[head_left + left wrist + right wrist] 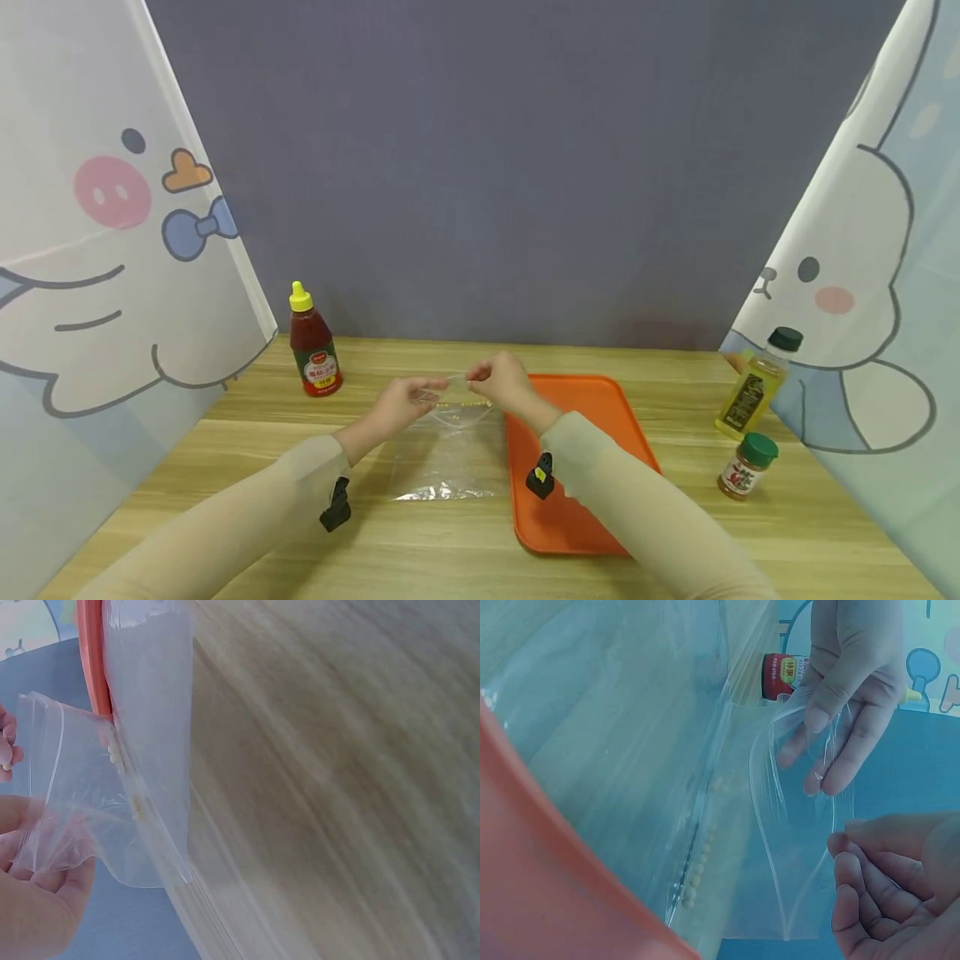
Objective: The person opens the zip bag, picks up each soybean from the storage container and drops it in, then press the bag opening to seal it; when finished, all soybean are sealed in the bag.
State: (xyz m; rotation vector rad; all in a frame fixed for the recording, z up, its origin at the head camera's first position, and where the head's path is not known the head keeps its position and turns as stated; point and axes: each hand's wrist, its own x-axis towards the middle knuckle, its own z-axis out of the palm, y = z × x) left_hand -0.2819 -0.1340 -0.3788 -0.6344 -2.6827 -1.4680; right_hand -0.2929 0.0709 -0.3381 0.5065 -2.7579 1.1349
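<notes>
A clear plastic zip bag (448,462) lies partly on the table, its mouth end lifted towards the back and spread between both hands. My left hand (401,407) holds the left side of the mouth between thumb and fingers. At the other side, my right hand (502,383) pinches the bag's rim with thumb and index finger. Several small, pale, round pieces (697,876) sit in a row inside the bag along its bend; their exact kind I cannot tell. The right wrist view shows the bag's mouth gaping between the hands.
An orange tray (562,525) lies right of the bag, close against its edge, under the right forearm. A red sauce bottle (317,354) with a yellow cap stands at back left. An oil bottle (753,393) and a green-lidded jar (746,468) stand at the right.
</notes>
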